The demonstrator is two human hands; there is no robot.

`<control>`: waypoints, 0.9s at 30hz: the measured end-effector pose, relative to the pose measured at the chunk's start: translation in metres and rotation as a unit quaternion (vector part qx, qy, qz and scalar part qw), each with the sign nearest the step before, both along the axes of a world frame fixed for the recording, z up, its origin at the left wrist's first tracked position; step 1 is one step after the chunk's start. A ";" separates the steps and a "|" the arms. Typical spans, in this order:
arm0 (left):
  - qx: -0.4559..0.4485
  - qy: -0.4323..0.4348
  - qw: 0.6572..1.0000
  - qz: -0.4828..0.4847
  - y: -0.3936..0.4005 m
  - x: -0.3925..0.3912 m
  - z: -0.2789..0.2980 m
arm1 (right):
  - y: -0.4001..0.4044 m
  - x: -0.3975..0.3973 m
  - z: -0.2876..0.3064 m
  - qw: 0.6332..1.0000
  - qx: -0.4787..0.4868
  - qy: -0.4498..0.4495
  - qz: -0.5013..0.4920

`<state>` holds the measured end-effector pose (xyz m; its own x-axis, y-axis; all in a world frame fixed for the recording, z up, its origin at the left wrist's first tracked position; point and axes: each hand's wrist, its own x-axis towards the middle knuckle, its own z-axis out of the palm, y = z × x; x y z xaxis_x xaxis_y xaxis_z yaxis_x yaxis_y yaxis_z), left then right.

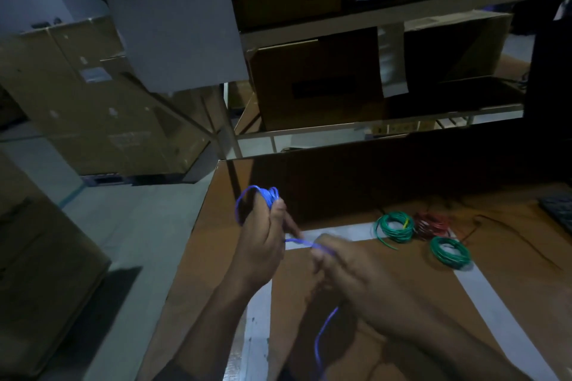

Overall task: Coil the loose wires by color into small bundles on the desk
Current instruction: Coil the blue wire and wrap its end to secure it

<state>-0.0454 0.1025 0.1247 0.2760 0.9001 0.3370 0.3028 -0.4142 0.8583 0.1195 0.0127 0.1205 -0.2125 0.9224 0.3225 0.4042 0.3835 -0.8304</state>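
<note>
A blue wire is partly looped into a small coil above the desk's left part. My left hand grips that coil near its top. A straight stretch of the same wire runs right into my right hand, which pinches it; the loose tail hangs down below toward the bottom edge. On the brown desk to the right lie two green coils, with a red coil between them.
A dark cardboard wall stands along the desk's back. Thin dark wires trail on the desk at the right near a keyboard corner. Shelving with boxes rises behind. Cardboard boxes and floor lie to the left.
</note>
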 end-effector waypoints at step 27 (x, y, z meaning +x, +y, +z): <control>-0.038 -0.242 0.969 -0.018 0.011 0.006 0.002 | -0.004 -0.008 -0.018 0.987 -0.083 -0.101 0.097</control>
<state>-0.0395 0.1132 0.1262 0.1331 0.9201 0.3684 -0.1573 -0.3474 0.9244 0.1118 0.0082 0.1030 -0.4345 0.8947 0.1037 0.5008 0.3357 -0.7978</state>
